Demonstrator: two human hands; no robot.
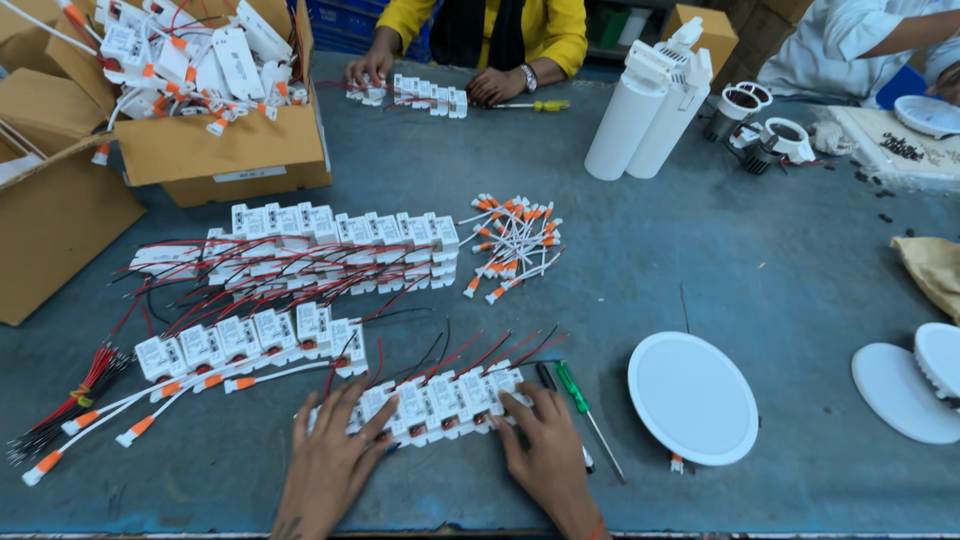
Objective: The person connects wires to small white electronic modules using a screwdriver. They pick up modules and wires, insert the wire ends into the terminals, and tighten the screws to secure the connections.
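Hands flat, grip open, bracketing driver row (table edge close), screwdriver beside right.

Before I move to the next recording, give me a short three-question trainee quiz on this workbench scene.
1. True or false: both the left hand and the right hand rest on the row of small white driver modules.
2. Which tool lies just right of that row? A) green-handled screwdriver B) pliers C) hammer
3. Fill in: the round white panel light lies flat on the ______ table.

Key: 1 true; 2 A; 3 grey-blue.
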